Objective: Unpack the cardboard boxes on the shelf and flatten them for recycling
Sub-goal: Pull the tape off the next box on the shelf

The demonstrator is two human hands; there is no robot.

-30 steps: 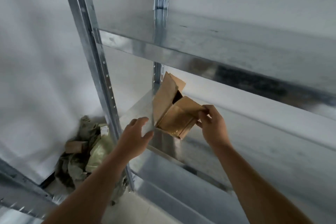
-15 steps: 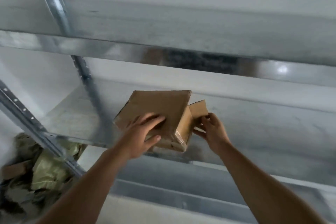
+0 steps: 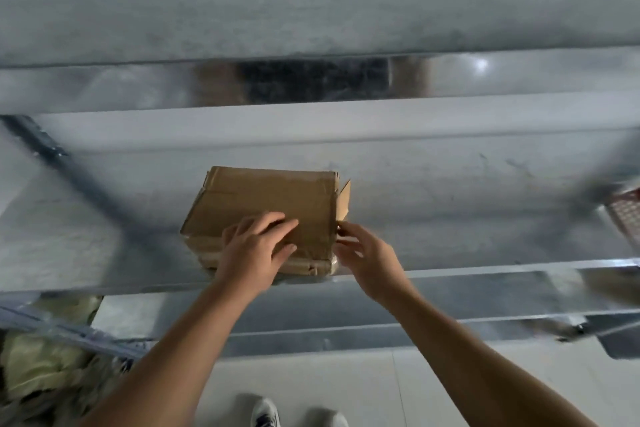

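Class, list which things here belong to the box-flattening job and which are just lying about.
Job: cardboard box; left hand flat on its top; right hand at its right edge; metal shelf under it.
Lying about: crumpled greenish wrapping, lower left; reddish patterned thing, far right.

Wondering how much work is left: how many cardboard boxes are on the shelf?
1. The box sits at the shelf's front edge, left hand resting on top, right hand at its side. Others may be hidden.
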